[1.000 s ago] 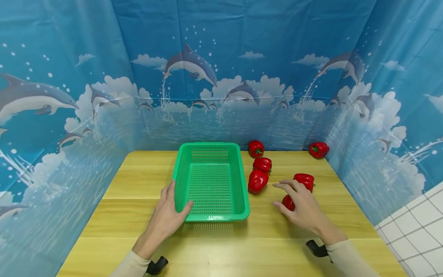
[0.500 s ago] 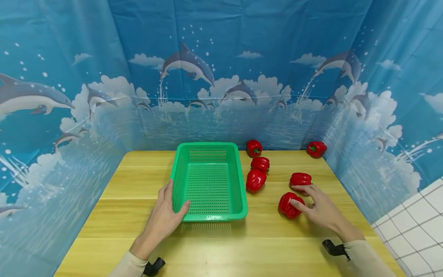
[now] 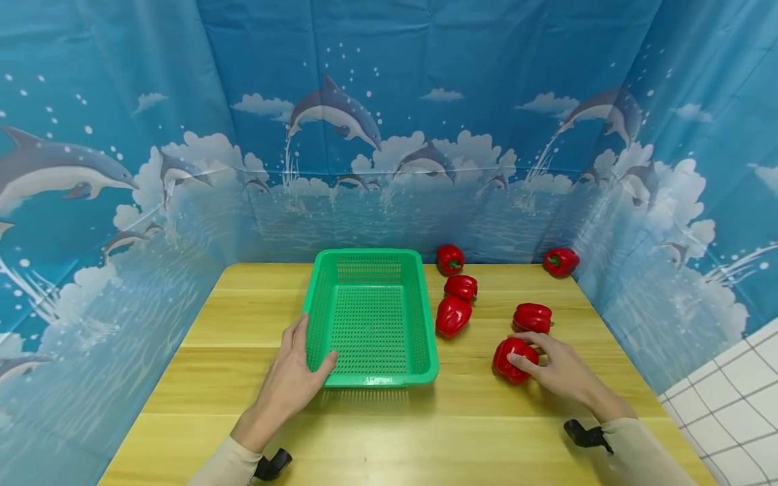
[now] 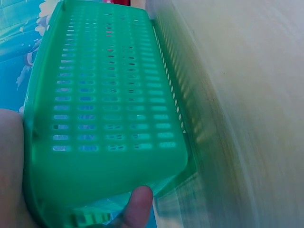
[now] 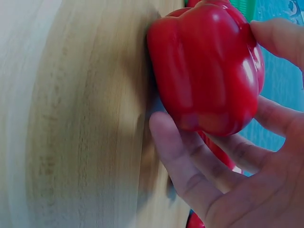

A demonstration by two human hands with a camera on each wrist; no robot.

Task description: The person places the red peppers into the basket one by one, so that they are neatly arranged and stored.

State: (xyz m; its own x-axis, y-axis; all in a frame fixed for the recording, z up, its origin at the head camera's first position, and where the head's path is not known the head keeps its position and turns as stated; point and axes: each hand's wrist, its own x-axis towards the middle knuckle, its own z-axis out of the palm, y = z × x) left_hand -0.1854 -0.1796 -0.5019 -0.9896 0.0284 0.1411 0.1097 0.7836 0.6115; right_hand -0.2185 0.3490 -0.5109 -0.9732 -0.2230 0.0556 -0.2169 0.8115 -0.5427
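Note:
A green plastic basket (image 3: 369,331) with perforated walls sits on the wooden table. My left hand (image 3: 293,378) grips its near-left corner, the thumb over the rim and the other fingers along the outside wall. In the left wrist view a fingertip (image 4: 139,205) shows beside the basket wall (image 4: 109,171). My right hand (image 3: 565,371) holds a red bell pepper (image 3: 512,361) resting on the table, thumb on its near side and fingers reaching round the far side. In the right wrist view the thumb touches this bell pepper (image 5: 209,71), with the other fingers beneath and behind it.
Just beyond the held pepper lies another red bell pepper (image 3: 532,317). Right of the basket are a bell pepper (image 3: 453,317), one touching it (image 3: 461,288) and one farther back (image 3: 450,260). Another pepper (image 3: 560,262) sits at the back-right corner. A dolphin-print curtain (image 3: 389,209) surrounds the table.
My right hand has drawn back to the right from above the near pepper, then closed round that pepper from its right side. My left hand and the basket have stayed in place.

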